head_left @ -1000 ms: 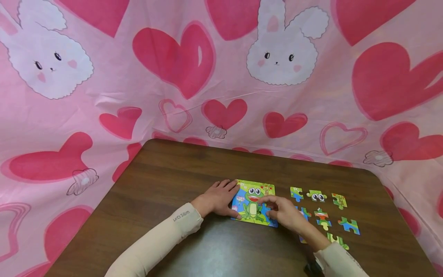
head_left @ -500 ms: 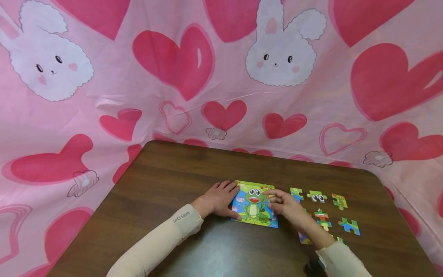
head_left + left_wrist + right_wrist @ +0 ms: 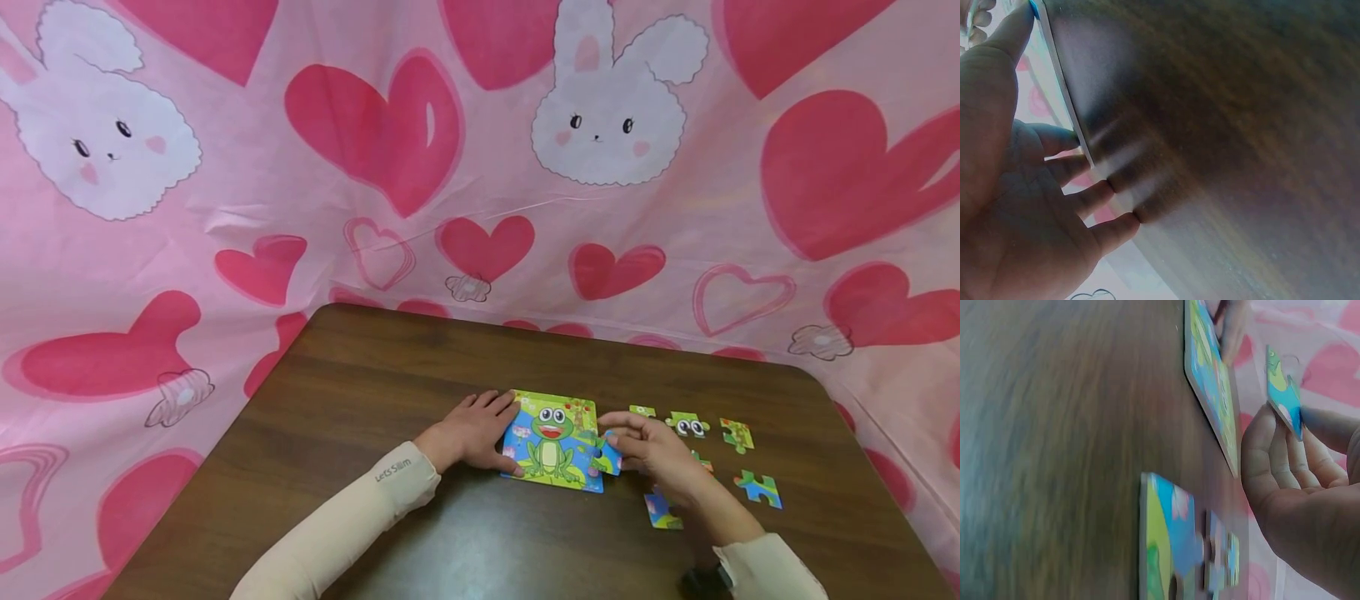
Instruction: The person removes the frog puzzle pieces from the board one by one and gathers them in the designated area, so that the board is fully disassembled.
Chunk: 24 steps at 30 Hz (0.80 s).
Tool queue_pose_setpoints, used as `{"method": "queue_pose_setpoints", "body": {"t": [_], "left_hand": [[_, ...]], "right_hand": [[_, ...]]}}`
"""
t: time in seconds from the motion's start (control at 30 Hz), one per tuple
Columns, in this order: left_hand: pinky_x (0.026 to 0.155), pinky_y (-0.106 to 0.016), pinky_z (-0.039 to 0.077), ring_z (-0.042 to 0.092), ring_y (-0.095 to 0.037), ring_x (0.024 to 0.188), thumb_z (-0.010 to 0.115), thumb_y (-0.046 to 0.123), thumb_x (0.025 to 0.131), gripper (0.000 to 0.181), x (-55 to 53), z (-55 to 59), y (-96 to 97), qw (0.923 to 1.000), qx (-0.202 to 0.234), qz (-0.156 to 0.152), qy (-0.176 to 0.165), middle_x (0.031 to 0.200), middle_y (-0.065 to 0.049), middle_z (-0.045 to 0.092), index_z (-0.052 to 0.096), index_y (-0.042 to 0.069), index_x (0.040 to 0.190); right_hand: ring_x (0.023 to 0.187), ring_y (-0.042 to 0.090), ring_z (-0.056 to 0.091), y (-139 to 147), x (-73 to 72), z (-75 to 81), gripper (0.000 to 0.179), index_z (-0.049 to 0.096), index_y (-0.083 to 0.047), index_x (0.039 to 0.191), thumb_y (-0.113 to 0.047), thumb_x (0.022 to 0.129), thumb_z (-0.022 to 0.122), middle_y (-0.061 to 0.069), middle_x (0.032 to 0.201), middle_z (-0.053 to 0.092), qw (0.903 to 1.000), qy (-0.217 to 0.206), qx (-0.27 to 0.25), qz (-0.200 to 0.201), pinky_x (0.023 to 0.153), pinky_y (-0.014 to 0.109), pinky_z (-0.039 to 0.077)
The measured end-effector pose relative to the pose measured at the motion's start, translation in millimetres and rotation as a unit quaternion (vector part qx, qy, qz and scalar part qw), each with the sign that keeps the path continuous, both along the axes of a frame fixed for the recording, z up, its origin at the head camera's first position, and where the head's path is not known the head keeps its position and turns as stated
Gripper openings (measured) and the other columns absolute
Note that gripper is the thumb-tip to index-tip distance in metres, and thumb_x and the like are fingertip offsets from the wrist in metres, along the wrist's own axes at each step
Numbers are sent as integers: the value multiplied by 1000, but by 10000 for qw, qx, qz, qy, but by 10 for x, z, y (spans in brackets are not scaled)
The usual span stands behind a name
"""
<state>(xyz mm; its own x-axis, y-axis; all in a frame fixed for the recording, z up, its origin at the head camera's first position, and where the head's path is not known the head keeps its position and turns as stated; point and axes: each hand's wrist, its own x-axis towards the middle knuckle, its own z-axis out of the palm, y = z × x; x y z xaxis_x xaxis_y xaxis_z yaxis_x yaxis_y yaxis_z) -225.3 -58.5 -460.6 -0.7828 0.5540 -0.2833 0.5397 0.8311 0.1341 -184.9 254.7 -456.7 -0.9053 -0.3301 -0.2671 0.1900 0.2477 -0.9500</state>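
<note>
In the head view, the square frog puzzle board (image 3: pixel 551 454) lies on the table, its full frog picture showing. My left hand (image 3: pixel 476 429) rests along the board's left edge, fingers spread and straight, thumb at the near corner. Just off the board's right edge, my right hand (image 3: pixel 663 458) pinches a blue and green jigsaw piece (image 3: pixel 606 457) between thumb and fingers. The right wrist view shows that held piece (image 3: pixel 1284 394) raised and tilted, apart from the board (image 3: pixel 1213 381). In the left wrist view, the left fingertips (image 3: pixel 1124 230) touch the tabletop beside the board.
Several loose pieces lie right of the board: one with frog eyes (image 3: pixel 687 426), one with a tree (image 3: pixel 737 435), a blue and green one (image 3: pixel 759 489) and a purple-blue one (image 3: pixel 663 510). The right hand and forearm cover others. A pink heart-patterned cloth (image 3: pixel 487 317) hangs behind the table.
My right hand has moved right from over the board to its right edge, carrying the piece, which now shows its printed face. The left hand and the board have stayed in place.
</note>
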Motion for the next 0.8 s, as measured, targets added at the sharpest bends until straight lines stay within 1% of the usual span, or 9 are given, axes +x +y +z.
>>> {"method": "queue_pose_setpoints", "body": {"t": [0.1,0.2,0.27,0.37,0.43,0.47,0.6,0.7,0.8], "left_hand": [[125,-50,23,22,-26,155,66,75,80,106,5,-1,-3,10000,20,15,-25,170,2,20,26,22,162],[125,-50,23,22,-26,155,67,74,80,106,6,2,-2,10000,57,20,-39,170,2,20,26,22,162],[125,-51,23,22,-26,155,67,74,80,105,5,2,-2,10000,71,11,-33,170,2,21,26,22,162],[125,-51,23,23,-26,155,67,74,80,105,5,3,-3,10000,88,3,-29,170,2,21,26,22,162],[125,-50,23,23,-26,154,67,74,80,105,4,5,-5,10000,72,-4,-14,170,2,21,27,22,162],[125,-50,23,23,-26,154,67,74,80,105,4,6,-4,10000,65,-6,-12,170,2,21,27,22,162],[125,-50,24,23,-26,154,67,75,80,105,4,9,-6,10000,46,-11,-2,170,2,21,27,22,161],[125,-50,23,23,-26,154,66,75,80,105,-1,2,-5,10000,38,-23,1,170,1,21,26,22,162],[125,-50,23,23,-26,154,66,75,80,106,-8,-8,-3,10000,48,-9,-6,170,1,21,26,22,162]], "right_hand": [[68,10,45,93,26,32,49,46,4,142,-24,104,59,-4,99,61,9999,3,39,-108,62,31,43],[62,10,37,203,57,41,48,47,1,142,-25,103,60,-4,99,62,9995,16,110,-281,58,34,36],[68,9,45,285,78,33,47,48,-1,142,-26,104,59,-5,100,61,9992,-1,156,-378,62,30,41],[86,7,56,420,105,30,45,51,-6,143,-29,104,58,-8,104,62,9982,-35,290,-532,76,25,49],[83,5,56,507,133,25,45,49,-6,143,-29,105,57,-10,101,61,9977,-28,287,-620,70,26,46],[77,5,52,548,150,25,45,49,-6,143,-28,105,56,-11,100,60,9973,-20,267,-690,64,30,41],[82,-7,54,752,213,17,46,47,-6,146,-28,106,54,-18,110,60,9974,62,250,-672,63,23,42],[104,-8,57,936,269,-5,43,51,-10,146,-27,107,53,-22,120,59,9971,38,193,-735,83,20,52],[102,-3,58,1138,339,-37,36,55,-14,142,-23,108,51,-22,120,59,9959,53,157,-893,82,23,53]]}}
